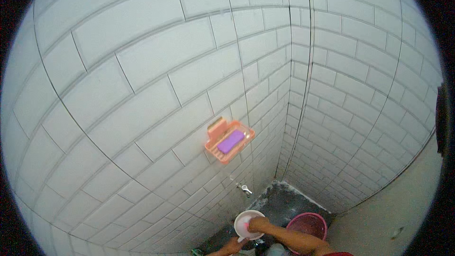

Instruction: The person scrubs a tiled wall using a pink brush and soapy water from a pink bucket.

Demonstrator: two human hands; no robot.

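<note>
Low in the picture, a white plastic mug (237, 233) with a side handle is tilted so that I see into it. My left hand (235, 246) holds it at the handle. My right hand (259, 224) reaches into the mug's mouth, its fingers closed around a small pink item (246, 225). Most of that item is hidden by the hand, so its kind is unclear. The inside of the mug looks whitish.
A pink plastic tub (325, 233) stands on the dark wet floor (284, 199), partly behind my right forearm. A tap (245, 189) juts from the tiled wall (149, 124). Above it, an orange soap dish (217, 153) holds purple soap (231, 141).
</note>
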